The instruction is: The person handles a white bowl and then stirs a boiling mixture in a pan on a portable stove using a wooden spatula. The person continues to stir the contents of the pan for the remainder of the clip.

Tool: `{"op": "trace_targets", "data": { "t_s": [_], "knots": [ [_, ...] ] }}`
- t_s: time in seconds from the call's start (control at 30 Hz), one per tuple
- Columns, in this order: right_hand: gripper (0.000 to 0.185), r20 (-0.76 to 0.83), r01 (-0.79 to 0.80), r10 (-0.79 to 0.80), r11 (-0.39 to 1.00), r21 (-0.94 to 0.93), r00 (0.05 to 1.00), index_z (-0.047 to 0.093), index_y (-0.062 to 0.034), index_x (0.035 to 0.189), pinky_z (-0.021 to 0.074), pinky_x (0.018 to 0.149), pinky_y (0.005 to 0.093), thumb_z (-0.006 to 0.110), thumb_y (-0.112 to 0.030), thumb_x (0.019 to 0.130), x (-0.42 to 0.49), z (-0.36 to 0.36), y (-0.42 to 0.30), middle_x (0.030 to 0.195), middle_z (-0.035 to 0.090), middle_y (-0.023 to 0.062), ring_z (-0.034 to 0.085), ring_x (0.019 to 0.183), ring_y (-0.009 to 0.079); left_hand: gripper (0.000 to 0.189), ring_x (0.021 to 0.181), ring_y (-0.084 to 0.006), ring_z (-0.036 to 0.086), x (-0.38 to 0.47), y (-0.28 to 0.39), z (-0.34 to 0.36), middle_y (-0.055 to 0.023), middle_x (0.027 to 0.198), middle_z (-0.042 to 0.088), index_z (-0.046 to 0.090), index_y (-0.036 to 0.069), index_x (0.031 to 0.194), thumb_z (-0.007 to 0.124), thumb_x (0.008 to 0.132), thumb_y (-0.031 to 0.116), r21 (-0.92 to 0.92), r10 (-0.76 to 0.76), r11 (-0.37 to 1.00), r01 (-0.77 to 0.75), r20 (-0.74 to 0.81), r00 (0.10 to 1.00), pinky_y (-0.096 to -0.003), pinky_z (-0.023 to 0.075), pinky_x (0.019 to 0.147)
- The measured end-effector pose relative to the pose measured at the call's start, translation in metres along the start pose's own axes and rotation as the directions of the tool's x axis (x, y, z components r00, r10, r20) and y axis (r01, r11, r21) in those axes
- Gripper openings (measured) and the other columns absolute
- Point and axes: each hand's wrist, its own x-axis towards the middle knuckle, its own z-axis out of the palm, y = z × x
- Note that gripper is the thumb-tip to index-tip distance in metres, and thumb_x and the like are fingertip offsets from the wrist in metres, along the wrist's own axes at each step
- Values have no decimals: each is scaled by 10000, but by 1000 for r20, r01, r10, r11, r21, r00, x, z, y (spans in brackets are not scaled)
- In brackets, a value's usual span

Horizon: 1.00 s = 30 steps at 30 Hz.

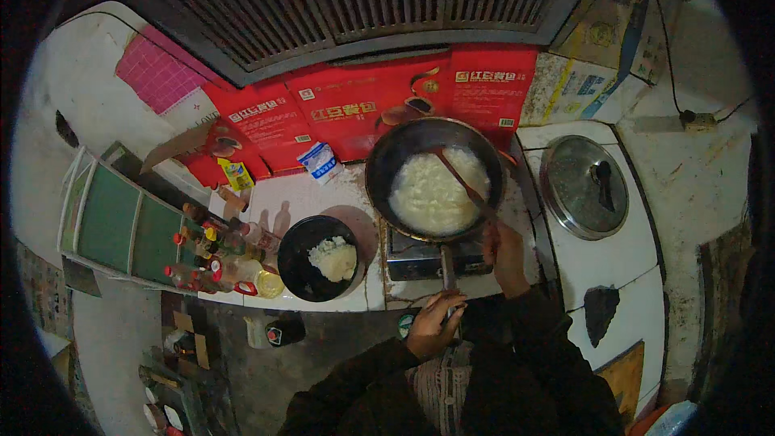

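Observation:
A dark frying pan [376, 194] sits over a black stove [402, 254], with a pale, lumpy, wet food [433, 194] in it. My left hand [433, 322] grips the pan's handle [447, 266] near its end. Right of the handle, my right hand [507, 254] holds a brown spatula or turner [463, 178], whose far end reaches into the food. Its tip is partly sunk in the food. On the counter to the left stands a black bowl [295, 260], holding a whitish crumbly mass [334, 259].
Several bottles [230, 248] crowd the counter's left side beside a green-panelled rack [112, 224]. A metal lid [584, 188] lies on the white ledge to the right. Red printed cardboard [345, 103] lines the back, below the range hood [363, 0]. A blue-white packet [321, 162] leans there.

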Motion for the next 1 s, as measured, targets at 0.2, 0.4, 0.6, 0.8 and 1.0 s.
{"op": "trace_targets", "data": {
  "t_s": [0.2,0.4,0.6,0.8,1.0],
  "knots": [
    [430,17,-117,120,983,-141,993,574,-54,767,321,381,259,425,-399,977,-29,-23,-10,516,509,21,424,401,98,244,1101,-312,567,-2,-3,0,-123,1116,641,584,76,1143,585,903,119,-43,-4,999,5,19,1000,-402,410,953],
    [433,-94,-220,203,947,-236,975,563,-47,714,282,374,253,458,-398,945,-67,-44,-43,492,482,27,414,384,103,238,1134,-302,548,-3,-6,2,-114,1131,639,590,71,1128,601,893,106,-2,-22,1000,22,21,1000,-399,406,961],
    [450,-156,-177,124,899,-401,980,576,-17,721,295,365,254,468,-393,944,-95,-60,-96,514,498,36,452,385,116,217,1126,-307,550,-2,-6,1,-115,1136,636,603,59,1102,601,888,97,-35,-25,999,26,28,999,-400,404,966],
    [442,-143,-179,144,944,-278,979,559,-17,681,270,330,250,440,-334,966,-120,-77,-126,452,445,34,396,331,110,215,1117,-309,552,-1,-1,0,-121,1136,632,605,53,1097,597,891,115,-6,-37,999,37,23,999,-402,403,967],
    [423,-144,-196,155,920,-340,977,570,-41,714,323,366,266,410,-343,964,-103,-74,-88,482,469,26,451,385,118,228,1114,-318,549,0,1,0,-127,1124,631,607,55,1110,597,894,129,17,-29,999,28,21,999,-403,402,968]
  ]
}}
